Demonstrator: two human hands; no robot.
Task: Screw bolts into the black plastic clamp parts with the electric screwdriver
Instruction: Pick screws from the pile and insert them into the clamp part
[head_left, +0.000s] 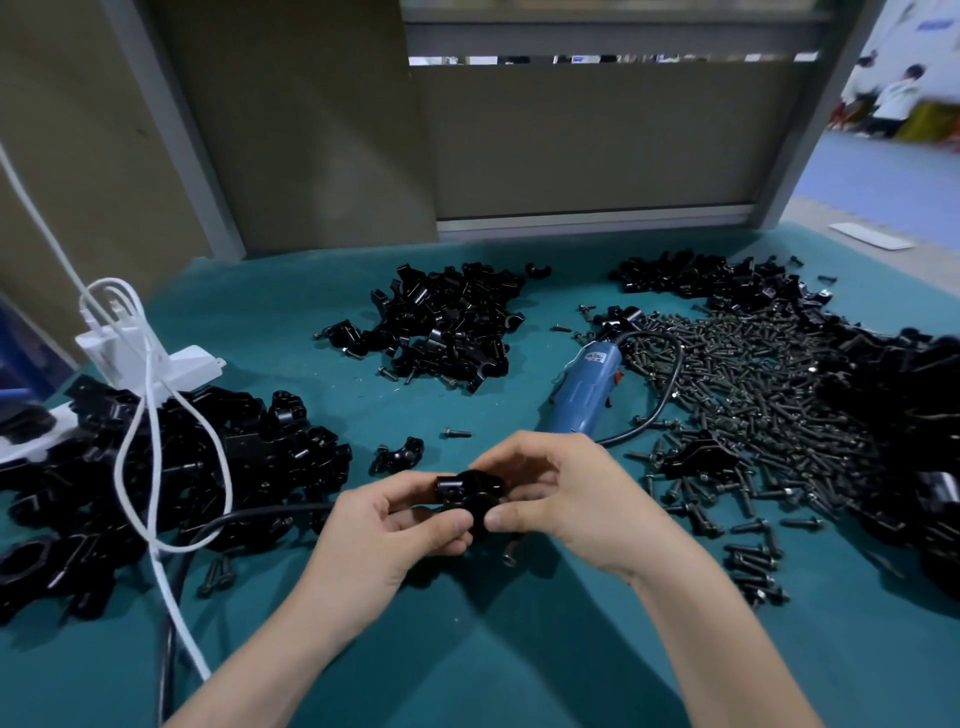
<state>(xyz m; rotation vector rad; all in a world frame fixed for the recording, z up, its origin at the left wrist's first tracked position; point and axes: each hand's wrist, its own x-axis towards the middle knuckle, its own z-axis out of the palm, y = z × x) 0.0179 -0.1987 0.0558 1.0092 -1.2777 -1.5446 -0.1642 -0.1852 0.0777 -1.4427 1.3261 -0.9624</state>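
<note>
Both hands hold one black plastic clamp part (467, 493) just above the teal table cover, near the front middle. My left hand (384, 535) grips its left side between thumb and fingers. My right hand (561, 493) pinches its right side, fingers curled over the top. A bolt (511, 552) pokes out below the part under my right hand. The blue electric screwdriver (584, 387) lies unheld on the cover behind my hands, its black cable looping right. A wide heap of black bolts (753, 395) spreads to the right of it.
Piles of black clamp parts lie at the left (171, 467), the back middle (447, 322), the back right (717, 280) and the far right (914, 441). A white power strip (150, 358) with white cables sits at the left. A single clamp piece (397, 456) and a loose bolt (457, 433) lie near my hands.
</note>
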